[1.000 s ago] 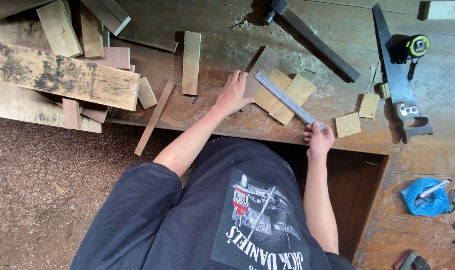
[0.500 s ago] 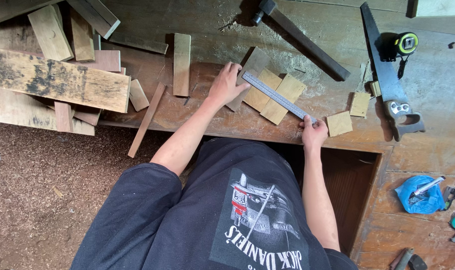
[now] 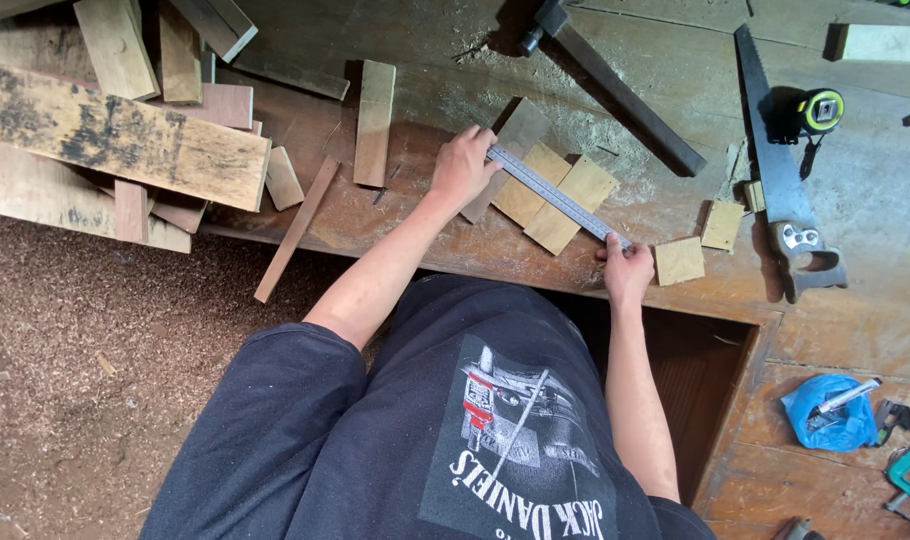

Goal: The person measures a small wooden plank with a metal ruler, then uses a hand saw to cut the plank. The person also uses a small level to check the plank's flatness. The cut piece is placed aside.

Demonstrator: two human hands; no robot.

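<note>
A long metal ruler point(image 3: 555, 197) lies diagonally across two light wooden blocks point(image 3: 565, 205) on the worn workbench point(image 3: 425, 235). My left hand point(image 3: 462, 165) grips the ruler's far end, over a darker wooden piece point(image 3: 520, 125). My right hand point(image 3: 627, 268) pinches the ruler's near end at the bench's front edge. Both arms reach forward from my dark printed shirt.
Two small wooden squares point(image 3: 680, 260) point(image 3: 722, 225) lie right of my right hand. A hand saw point(image 3: 785, 190), a tape measure point(image 3: 820, 110) and a hammer point(image 3: 605, 70) lie further back. Planks point(image 3: 125, 140) are piled at left, with a thin strip point(image 3: 297, 228) overhanging the sawdust floor point(image 3: 75, 400). A blue bag point(image 3: 825, 415) sits lower right.
My left hand has moved from resting flat on the dark piece to gripping the ruler's far end. The ruler has stayed across the light blocks, and my right hand keeps its end.
</note>
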